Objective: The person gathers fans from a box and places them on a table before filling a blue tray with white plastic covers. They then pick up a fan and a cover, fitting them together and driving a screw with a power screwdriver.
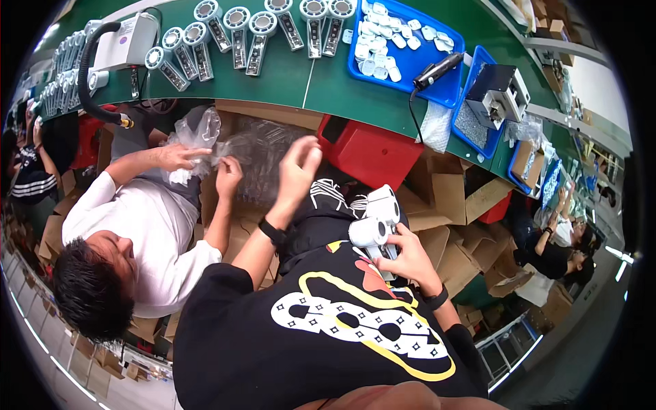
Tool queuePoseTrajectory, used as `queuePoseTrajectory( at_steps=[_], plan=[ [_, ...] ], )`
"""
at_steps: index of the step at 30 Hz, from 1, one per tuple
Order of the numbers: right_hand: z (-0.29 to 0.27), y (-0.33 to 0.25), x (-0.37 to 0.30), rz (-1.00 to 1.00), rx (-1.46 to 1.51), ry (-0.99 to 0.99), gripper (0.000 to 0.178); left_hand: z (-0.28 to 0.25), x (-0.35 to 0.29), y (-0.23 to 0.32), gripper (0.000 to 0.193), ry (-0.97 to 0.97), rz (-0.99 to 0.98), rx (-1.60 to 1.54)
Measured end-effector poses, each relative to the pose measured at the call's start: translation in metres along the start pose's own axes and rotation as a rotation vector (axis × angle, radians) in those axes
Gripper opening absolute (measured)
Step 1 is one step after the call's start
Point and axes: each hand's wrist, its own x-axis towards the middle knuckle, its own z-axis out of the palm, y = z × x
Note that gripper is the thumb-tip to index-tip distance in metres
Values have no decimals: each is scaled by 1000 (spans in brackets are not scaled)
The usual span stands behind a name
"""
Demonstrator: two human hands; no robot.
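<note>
My right hand (412, 258) is closed on a few white round-headed handheld devices (370, 231), held against my lap. Their heads point up and forward, and the lower ends are partly hidden by my fingers and shirt. My left hand (298, 171) is raised in front of the table edge with nothing in it, its fingers slightly bent and thumb apart. Left of it, a co-worker's hands (229, 176) handle a clear plastic bag (199, 133). Below the table, beside my left hand, stands a carton lined with clear plastic (263, 150).
Several similar round-headed devices with exposed handles (260, 42) lie on the green table (287, 85). A blue tray (410, 72) holds white pieces, with a black corded tool (439, 70) across its edge. A red stool (369, 152) and open cartons (471, 198) stand below.
</note>
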Motion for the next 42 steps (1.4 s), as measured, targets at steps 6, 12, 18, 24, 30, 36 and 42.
queuePoseTrajectory(
  at_steps=[6,12,18,24,30,36,42],
  plan=[
    [-3,-31,26,-110,-121,-29,44,28,-25,-7,74,-666,-593,-426],
    [-7,-62,56,-187,-295,-35,44,30,4,8,68,-648,-458,-624],
    [-2,-103,90,-275,-452,11,43,26,34,-6,58,-450,-166,-617],
    [15,-132,157,-367,-577,142,39,-23,94,49,55,-405,-183,-878],
    [37,-140,215,-401,-727,240,36,-79,153,33,54,-340,-122,-660],
    [59,-126,247,-382,-820,397,35,-102,97,16,52,18,-56,-415],
    [90,-130,269,-277,-823,477,36,-74,70,-7,56,121,-2,-466]
  ],
)
